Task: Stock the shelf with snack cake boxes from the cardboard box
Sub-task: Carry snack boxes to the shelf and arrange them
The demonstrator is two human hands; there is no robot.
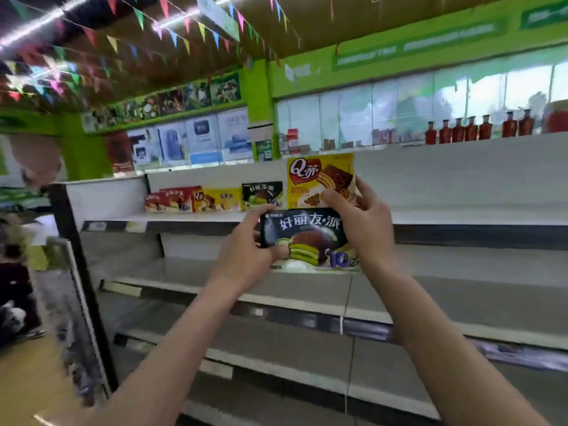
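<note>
Bunting and green walls frame a shop aisle where a pale shelf [461, 215] carries a short row of snack boxes [212, 199] at its left end. Both hands are raised before that shelf: the left hand [246, 241] grips the dark box [307, 238] by its left edge, while the right hand [359, 216] holds that box's right edge and pinches a yellow box [319, 179] above it. Placing seems under way; next, each box likely needs setting upright just right of the row. No cardboard box is in view.
</note>
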